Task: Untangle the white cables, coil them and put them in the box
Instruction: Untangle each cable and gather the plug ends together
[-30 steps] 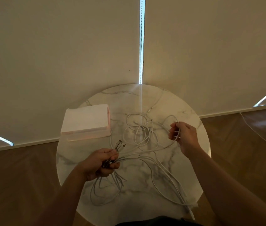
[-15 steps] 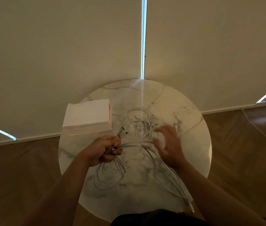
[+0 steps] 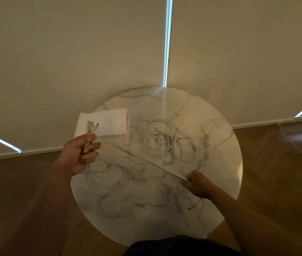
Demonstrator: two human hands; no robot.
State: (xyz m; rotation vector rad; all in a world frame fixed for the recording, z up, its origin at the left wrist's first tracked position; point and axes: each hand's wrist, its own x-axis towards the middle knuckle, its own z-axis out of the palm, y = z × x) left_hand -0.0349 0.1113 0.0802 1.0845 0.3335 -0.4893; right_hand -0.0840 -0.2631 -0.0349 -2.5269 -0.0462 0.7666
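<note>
White cables (image 3: pixel 141 159) taut; left hand (image 3: pixel 76 156) grip to right hand (image 3: pixel 198 185) grip

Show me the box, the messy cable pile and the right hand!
box (image 3: pixel 106 122): head view, on its white top.
messy cable pile (image 3: pixel 166 143): head view, middle of the loops.
right hand (image 3: pixel 198 184): head view, back of the hand gripping the stretched cables (image 3: pixel 155 165).

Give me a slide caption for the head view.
Left hand and right hand hold white cables taut over a table beside a box.
</note>
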